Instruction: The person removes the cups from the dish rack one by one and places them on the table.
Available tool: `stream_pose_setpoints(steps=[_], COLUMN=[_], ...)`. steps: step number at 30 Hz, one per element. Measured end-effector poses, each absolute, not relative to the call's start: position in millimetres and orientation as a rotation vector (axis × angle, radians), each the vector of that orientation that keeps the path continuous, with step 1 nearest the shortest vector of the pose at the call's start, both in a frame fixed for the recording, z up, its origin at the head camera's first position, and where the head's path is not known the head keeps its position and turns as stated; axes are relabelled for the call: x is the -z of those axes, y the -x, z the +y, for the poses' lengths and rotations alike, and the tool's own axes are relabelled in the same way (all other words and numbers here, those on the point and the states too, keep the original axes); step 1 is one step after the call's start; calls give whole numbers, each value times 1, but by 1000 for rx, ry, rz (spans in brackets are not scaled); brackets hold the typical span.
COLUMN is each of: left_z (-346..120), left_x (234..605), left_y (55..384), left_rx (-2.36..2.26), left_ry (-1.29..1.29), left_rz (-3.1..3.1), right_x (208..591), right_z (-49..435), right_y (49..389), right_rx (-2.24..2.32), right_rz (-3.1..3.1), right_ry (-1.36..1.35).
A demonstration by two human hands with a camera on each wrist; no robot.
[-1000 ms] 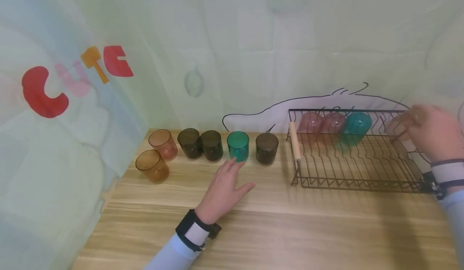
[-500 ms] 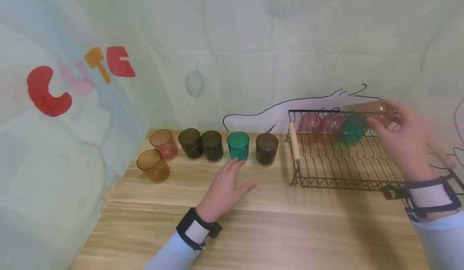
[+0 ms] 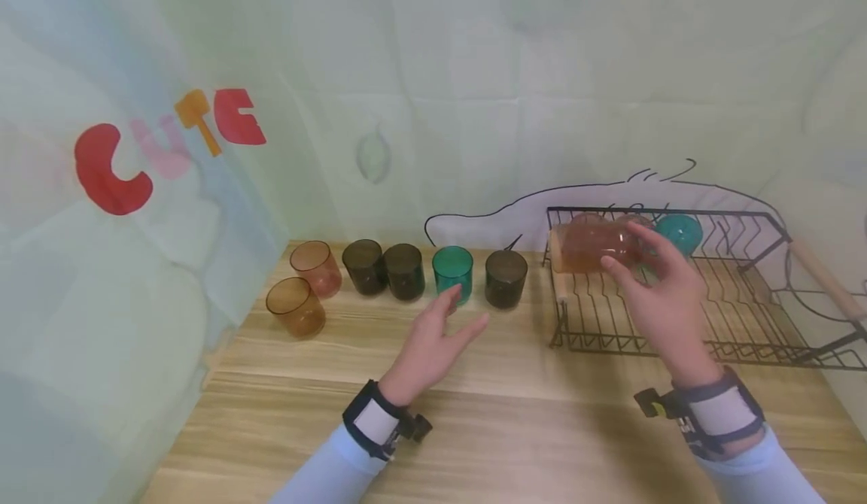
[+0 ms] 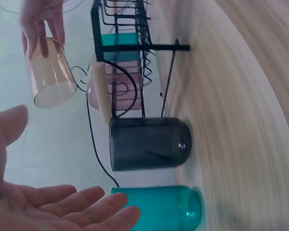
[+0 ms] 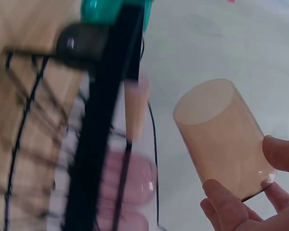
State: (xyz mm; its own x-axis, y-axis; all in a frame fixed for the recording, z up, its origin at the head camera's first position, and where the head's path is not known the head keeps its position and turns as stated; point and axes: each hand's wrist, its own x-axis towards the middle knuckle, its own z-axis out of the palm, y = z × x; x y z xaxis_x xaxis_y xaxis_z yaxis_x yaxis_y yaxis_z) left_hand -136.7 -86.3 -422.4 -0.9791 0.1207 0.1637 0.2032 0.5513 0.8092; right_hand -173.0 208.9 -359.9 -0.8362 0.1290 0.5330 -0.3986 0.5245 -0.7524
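My right hand (image 3: 660, 305) grips an amber drinking glass (image 3: 589, 248) near its base, above the left end of the wire dish rack (image 3: 738, 211). The glass lies on its side there, mouth to the left. In the right wrist view, thumb and fingers wrap the base of this amber glass (image 5: 226, 144). My left hand (image 3: 430, 346) has its fingers spread and holds nothing; its fingertips overlap a teal glass (image 3: 452, 263) standing upright. In the left wrist view, the teal glass (image 4: 164, 209) is beside those fingertips, next to a dark grey glass (image 4: 149, 144).
Two pink glasses (image 5: 130, 178) and a teal one (image 3: 679, 235) stand upside down in the rack, which has wooden handles (image 3: 822, 278). Upright on the table (image 3: 515, 429) are dark glasses (image 3: 404, 274), a pink glass (image 3: 317, 269) and an amber glass (image 3: 296, 308).
My right hand has carried the amber glass leftward from the rack's right end to above its left end, tipping it sideways. The left hand has barely moved.
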Motion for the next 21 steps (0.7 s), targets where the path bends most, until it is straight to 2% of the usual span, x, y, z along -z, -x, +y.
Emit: stream_pose_setpoints(steps=[10,21], left_z=[-80,-71], left_x=[412,405], left_y=[141,150], left_rx=[1760,2253], left_ry=[205,183], left_rz=[-2552,-2341], right_x=[377,365], right_z=[159,125], right_y=[159,134], right_rx=[-1526,-1651], right_rz=[-2146,-2107], right_ry=[-315,-412])
